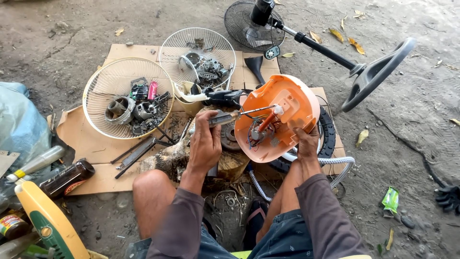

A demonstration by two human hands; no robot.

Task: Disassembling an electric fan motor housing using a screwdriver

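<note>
Slipping of the tool tip is the main risk I judge here: the left hand (205, 144) is closed around the handle of a screwdriver-like tool (229, 118), and its thin shaft reaches into the open orange housing (287, 103), where loose coloured wires (256, 136) lie close to the tip. If the tip jumps out, it could cut or pull a wire, or go toward the right hand (306, 144), which grips the lower rim of the housing just beside that place. The housing is also held only by this one hand and tilted, over a wooden block (230, 163), so a strong push could turn it.

The left forearm comes straight up from the knee, wrist slightly bent to the right, tool nearly level. The right forearm rises beside the other knee, fingers curled over the rim, thumb not clear to see.

Outward, on the cardboard sheet (91, 148) on the ground: near its left edge a white fan grille (96, 88) filled with small metal parts, toward the far edge a second grille (172, 48) with parts. Beyond the far right corner a black standing fan (335, 52) lies on the dirt. A brown bottle (67, 177) rests at the near left corner.
</note>
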